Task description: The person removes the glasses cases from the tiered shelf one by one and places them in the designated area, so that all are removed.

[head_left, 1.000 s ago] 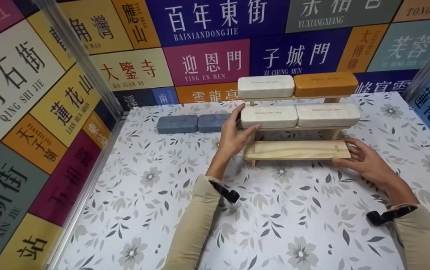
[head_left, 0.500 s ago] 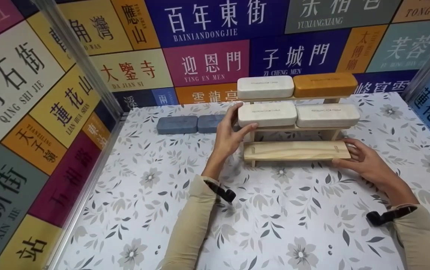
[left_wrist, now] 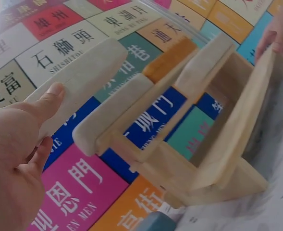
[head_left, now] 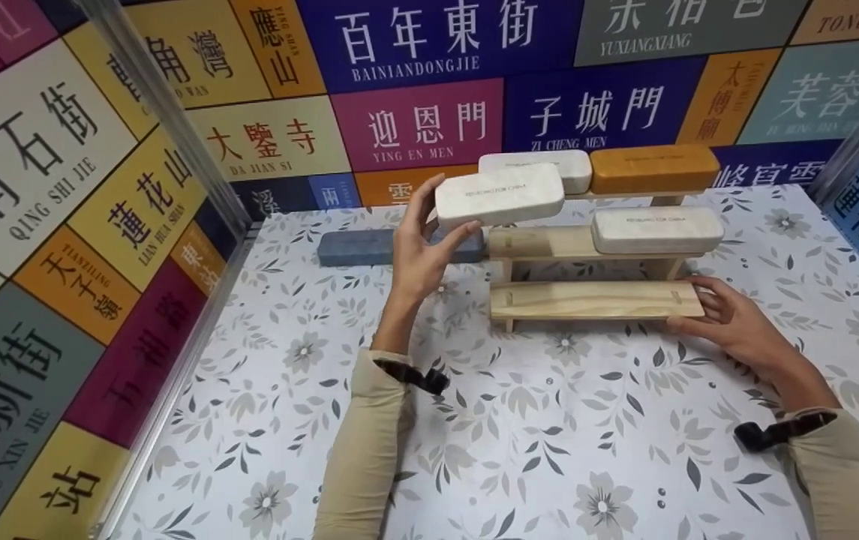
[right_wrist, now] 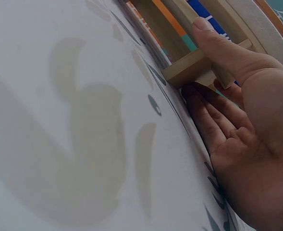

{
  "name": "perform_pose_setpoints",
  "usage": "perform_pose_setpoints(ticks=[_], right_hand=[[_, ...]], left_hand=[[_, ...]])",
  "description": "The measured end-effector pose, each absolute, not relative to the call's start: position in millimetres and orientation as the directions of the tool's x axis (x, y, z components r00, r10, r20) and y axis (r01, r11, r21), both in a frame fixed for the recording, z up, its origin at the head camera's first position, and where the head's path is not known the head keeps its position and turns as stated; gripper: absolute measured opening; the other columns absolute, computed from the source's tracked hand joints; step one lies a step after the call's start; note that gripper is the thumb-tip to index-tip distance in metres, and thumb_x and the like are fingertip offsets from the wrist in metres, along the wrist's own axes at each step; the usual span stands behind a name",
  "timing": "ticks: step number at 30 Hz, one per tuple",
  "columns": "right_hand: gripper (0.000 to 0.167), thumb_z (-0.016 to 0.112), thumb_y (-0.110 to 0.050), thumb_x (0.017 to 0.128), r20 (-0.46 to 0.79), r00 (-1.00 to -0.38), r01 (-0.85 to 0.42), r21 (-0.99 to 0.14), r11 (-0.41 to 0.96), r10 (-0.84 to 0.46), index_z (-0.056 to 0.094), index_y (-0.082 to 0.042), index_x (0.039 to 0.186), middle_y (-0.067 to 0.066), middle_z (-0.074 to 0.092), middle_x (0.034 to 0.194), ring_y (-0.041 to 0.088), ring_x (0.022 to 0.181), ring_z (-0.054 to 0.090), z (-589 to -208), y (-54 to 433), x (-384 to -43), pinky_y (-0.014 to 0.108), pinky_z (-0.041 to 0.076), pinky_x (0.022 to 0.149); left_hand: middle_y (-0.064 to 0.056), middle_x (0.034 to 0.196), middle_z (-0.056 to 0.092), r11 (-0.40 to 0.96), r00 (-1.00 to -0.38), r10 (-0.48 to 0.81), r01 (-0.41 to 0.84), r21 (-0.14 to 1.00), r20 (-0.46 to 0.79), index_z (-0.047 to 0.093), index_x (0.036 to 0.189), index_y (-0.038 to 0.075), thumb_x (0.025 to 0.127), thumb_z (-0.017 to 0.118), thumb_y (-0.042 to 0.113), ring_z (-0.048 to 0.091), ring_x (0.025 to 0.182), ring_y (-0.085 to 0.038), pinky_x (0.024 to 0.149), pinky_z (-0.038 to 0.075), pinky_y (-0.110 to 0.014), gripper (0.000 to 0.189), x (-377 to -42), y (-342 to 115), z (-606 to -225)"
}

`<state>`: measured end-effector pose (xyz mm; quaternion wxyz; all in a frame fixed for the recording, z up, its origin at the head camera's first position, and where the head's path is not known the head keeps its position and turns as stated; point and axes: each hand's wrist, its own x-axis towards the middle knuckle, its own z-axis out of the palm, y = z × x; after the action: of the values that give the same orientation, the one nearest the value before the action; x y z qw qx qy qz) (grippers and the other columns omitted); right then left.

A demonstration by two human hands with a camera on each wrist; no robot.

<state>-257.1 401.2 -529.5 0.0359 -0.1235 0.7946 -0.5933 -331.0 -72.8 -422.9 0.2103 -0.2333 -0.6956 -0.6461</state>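
We'd just lifted a white box [head_left: 500,196] off the wooden rack [head_left: 587,295], gripped and tilted in our left hand [head_left: 420,259]. Right hand [head_left: 738,324] gripped the bottom board [head_left: 598,304], probably bracing it. Net: middle tier [head_left: 538,241] down to one remaining box [head_left: 658,231], beyond our right hand.

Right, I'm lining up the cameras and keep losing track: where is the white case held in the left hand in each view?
Head: above and slightly right of centre, the white case is in the left hand.
Left wrist: upper left, the white case is in that same hand.
Right wrist: the held case is not in it.
Shared landmark: the wooden three-tier stand, which shows in all three views.
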Motion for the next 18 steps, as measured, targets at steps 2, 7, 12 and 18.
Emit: perform_pose_setpoints(ticks=[2, 7, 12, 18], right_hand=[[0.072, 0.072, 0.002, 0.101, 0.092, -0.966, -0.156, -0.953, 0.260, -0.240, 0.037, -0.004, 0.163, -0.017, 0.066, 0.140, -0.004, 0.122, 0.068, -530, 401, -257, 0.012, 0.058, 0.098], [0.070, 0.072, 0.003, 0.101, 0.100, -0.965, -0.163, -0.953, 0.255, -0.243, 0.038, -0.004, 0.162, -0.017, 0.066, 0.140, -0.004, 0.122, 0.069, -530, 401, -257, 0.012, 0.058, 0.098], [0.071, 0.072, 0.001, 0.102, 0.094, -0.967, -0.161, -0.947, 0.278, -0.238, 0.036, -0.002, 0.163, -0.019, 0.065, 0.139, -0.006, 0.122, 0.068, -529, 400, -257, 0.012, 0.058, 0.097], [0.072, 0.072, -0.002, 0.103, 0.085, -0.970, -0.155, -0.937, 0.313, -0.226, 0.035, -0.002, 0.165, -0.023, 0.062, 0.139, -0.009, 0.123, 0.065, -528, 399, -255, 0.010, 0.056, 0.098]], left_hand=[[-0.012, 0.163, 0.054, 0.034, -0.803, 0.048, 0.596, 0.802, 0.594, 0.048, 0.161, 0.007, 0.092, 0.088, 0.012, 0.050, 0.154, -0.019, 0.119, 0.054, -0.038, 0.080, -330, -77, -420], [-0.016, 0.163, 0.052, -0.023, -0.804, 0.034, 0.593, 0.805, 0.593, 0.049, 0.160, 0.005, 0.090, 0.088, 0.005, 0.051, 0.153, -0.021, 0.117, 0.056, -0.041, 0.080, -330, -88, -418], [-0.021, 0.163, 0.050, -0.084, -0.801, 0.012, 0.595, 0.799, 0.598, 0.050, 0.159, 0.005, 0.088, 0.088, 0.001, 0.052, 0.152, -0.022, 0.117, 0.056, -0.042, 0.080, -333, -100, -417], [-0.016, 0.161, 0.052, -0.103, -0.794, 0.001, 0.605, 0.789, 0.608, 0.048, 0.159, 0.003, 0.087, 0.089, 0.000, 0.054, 0.149, -0.022, 0.116, 0.057, -0.042, 0.083, -335, -113, -417]])
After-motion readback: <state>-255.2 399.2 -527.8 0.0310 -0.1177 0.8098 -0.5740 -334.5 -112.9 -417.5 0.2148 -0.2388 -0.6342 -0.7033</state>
